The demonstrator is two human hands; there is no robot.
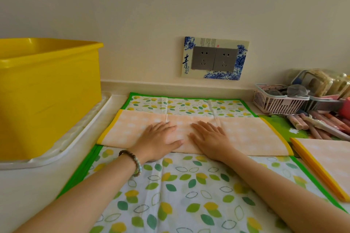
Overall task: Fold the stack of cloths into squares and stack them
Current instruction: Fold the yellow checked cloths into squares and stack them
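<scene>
An orange checked cloth with a yellow border (pixel 250 134) lies folded into a long strip across a leaf-patterned cloth with a green border (pixel 189 191). My left hand (pixel 160 141) and my right hand (pixel 210 136) press flat on the middle of the strip, side by side, fingers straight. A bead bracelet sits on my left wrist. At the right edge lies a folded orange cloth (pixel 325 164) with yellow trim, partly cut off by the frame.
A yellow plastic tub (pixel 47 89) stands on a white tray (pixel 79 134) at the left. A double wall socket (pixel 215 58) is behind. At the back right are a pink basket (pixel 278 104) and several crayons (pixel 318 123).
</scene>
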